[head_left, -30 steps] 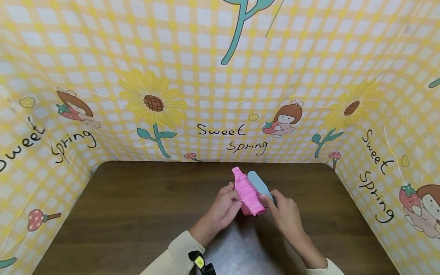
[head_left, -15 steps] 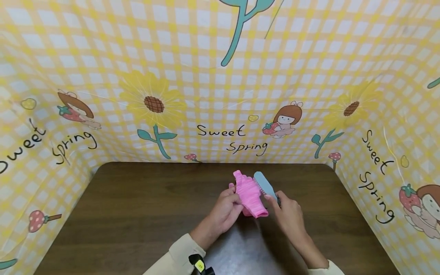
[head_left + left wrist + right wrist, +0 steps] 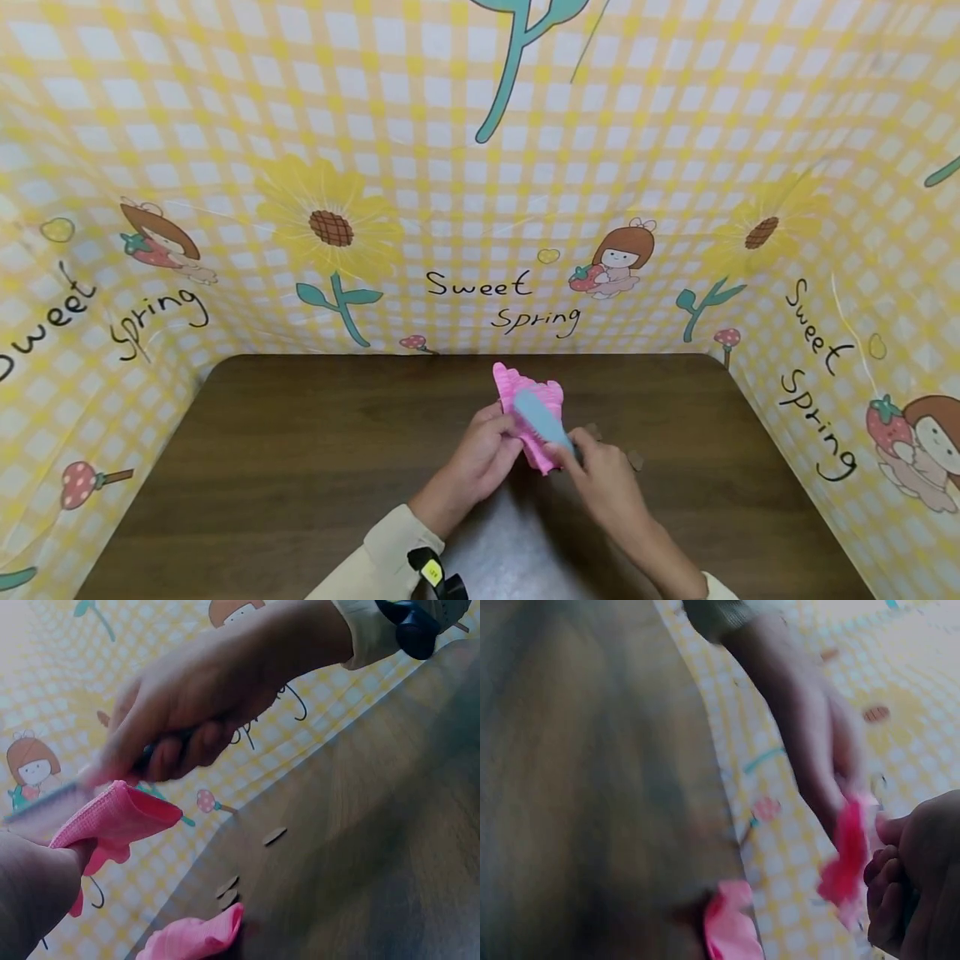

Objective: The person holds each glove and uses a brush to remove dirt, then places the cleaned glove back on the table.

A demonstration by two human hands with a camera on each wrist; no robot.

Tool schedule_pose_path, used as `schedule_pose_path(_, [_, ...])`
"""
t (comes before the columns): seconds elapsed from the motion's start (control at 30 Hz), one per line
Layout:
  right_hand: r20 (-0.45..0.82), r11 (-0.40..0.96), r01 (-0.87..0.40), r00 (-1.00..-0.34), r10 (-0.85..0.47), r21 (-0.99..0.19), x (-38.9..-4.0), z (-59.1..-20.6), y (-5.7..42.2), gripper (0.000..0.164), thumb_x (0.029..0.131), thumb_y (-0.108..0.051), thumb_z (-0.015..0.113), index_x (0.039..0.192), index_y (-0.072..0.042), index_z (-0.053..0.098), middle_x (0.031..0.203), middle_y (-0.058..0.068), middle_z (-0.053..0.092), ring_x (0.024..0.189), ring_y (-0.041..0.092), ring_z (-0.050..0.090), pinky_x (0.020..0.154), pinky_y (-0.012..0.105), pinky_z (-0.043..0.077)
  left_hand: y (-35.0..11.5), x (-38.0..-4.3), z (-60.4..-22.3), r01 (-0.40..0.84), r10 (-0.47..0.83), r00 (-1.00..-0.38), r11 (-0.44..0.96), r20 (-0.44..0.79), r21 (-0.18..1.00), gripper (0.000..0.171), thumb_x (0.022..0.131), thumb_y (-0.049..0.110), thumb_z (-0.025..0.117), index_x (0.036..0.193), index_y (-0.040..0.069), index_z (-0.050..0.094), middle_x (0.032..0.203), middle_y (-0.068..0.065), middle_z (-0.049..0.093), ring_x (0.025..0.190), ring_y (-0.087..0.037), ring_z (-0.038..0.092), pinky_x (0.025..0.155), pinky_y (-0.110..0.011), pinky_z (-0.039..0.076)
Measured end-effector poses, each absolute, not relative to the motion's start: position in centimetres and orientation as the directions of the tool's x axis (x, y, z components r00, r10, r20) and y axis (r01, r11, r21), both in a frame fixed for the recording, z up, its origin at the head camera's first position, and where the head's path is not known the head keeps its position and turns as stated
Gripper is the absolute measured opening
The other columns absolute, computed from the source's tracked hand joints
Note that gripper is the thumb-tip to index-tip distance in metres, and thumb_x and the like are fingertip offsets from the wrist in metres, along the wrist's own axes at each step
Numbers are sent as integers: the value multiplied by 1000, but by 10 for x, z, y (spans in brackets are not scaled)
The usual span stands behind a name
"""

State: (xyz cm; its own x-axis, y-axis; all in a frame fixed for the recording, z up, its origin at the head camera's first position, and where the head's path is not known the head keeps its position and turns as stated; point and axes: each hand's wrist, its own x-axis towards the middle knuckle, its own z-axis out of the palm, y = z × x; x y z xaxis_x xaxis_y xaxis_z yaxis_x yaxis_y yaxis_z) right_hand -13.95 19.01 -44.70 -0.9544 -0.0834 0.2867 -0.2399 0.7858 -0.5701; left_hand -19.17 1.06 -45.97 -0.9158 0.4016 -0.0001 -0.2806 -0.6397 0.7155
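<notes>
In the head view my left hand pinches a small pink knitted glove by its side, raised above the table. My right hand grips the dark handle of a brush with a light blue head. The brush head lies across the glove's face, bristles toward the fabric. In the left wrist view the cuff of the held glove gapes open beside the right hand's fingers. A second pink glove lies on the table below. The right wrist view is blurred, and the brush head is hard to make out there.
Several small flat brown pieces lie on the dark wooden table, near the gloves. A yellow checked cloth with printed flowers and figures rises behind the table and along both sides.
The brush has moved left, from the glove's right edge onto its face. The held glove has shifted slightly left and turned. Small brown pieces on the table now show beside the right hand.
</notes>
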Motion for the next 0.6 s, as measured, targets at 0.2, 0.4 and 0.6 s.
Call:
schedule_pose_path(0.2, [328, 840, -238, -941, -77, -487, -138, -450, 180, 25, 94, -36, 70, 90, -13, 64, 59, -10, 37, 51, 2, 32, 45, 19, 28, 8, -190, -459, -314, 421, -907, -641, -22, 701, 68, 89, -13, 26, 157, -11, 19, 167, -21, 25, 155, -31, 21, 128, -49, 18])
schedule_pose_path(0.4, [317, 855, -189, -948, -31, -482, -147, -450, 188, 26, 94, -39, 70, 94, -13, 67, 57, -9, 36, 52, 6, 33, 46, 22, 28, 8, -192, -462, -317, 434, -901, -661, 1, 680, 75, 84, -16, 24, 158, -11, 12, 170, -21, 15, 157, -30, 13, 129, -45, 13])
schedule_pose_path(0.6, [283, 834, -152, -959, 4, -530, -151, -448, 195, 29, 95, -42, 68, 94, -13, 67, 59, -8, 36, 54, 8, 37, 48, 24, 31, 10, -191, -460, -321, 434, -901, -658, -4, 681, 74, 86, -16, 24, 159, -9, 13, 169, -21, 18, 157, -32, 17, 128, -47, 16])
